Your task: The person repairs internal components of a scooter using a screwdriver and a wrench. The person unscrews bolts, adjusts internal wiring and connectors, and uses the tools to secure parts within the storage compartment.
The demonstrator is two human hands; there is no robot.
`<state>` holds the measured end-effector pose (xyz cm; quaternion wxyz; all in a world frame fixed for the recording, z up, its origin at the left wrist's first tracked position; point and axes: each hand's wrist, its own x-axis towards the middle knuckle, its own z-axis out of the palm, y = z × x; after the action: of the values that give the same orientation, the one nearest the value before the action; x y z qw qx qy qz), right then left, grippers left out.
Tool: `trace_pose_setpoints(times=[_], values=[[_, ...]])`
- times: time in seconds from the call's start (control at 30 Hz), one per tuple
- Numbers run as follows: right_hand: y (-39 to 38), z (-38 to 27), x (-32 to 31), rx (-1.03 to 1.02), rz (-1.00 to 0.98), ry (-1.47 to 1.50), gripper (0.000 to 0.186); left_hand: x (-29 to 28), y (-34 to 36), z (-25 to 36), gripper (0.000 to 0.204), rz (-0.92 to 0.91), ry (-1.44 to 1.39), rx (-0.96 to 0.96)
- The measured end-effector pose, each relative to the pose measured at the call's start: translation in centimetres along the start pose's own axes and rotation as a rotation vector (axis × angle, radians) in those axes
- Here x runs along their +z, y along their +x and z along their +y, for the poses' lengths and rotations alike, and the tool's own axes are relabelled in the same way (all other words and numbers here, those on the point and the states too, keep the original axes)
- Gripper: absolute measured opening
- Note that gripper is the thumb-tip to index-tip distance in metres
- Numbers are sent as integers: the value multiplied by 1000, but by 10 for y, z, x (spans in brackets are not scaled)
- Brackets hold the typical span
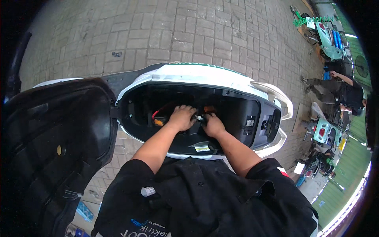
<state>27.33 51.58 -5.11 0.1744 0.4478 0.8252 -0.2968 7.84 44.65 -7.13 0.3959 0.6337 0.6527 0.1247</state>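
Observation:
Both my hands reach into the open under-seat compartment (237,114) of a white scooter (197,75). My left hand (182,117) is closed around a small connector (199,117) with a pale tip. My right hand (213,125) grips the same connector from the other side, the fingers of both hands meeting there. Red and dark cables (158,113) and an orange plug (158,123) lie just left of my left hand. Another orange part (208,108) sits behind my hands. The black seat (51,142) is flipped up at the left.
Grey brick paving (177,31) surrounds the scooter. A person (335,89) bends over at the right beside other parked scooters (327,35). A small dark object (116,54) lies on the paving at the back left. Small parts (85,211) lie on the ground near my left side.

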Motion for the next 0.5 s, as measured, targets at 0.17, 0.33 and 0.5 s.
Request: trace_pose_setpoints(times=[0.17,0.33,0.5], values=[[17,3,-5,67,-27,79,34,2,5,17,42,-34,65,-52],[13,5,-2,7,67,102,34,2,11,20,34,5,73,10],[14,-1,-7,41,25,129,32,-3,15,19,32,-78,84,-38]])
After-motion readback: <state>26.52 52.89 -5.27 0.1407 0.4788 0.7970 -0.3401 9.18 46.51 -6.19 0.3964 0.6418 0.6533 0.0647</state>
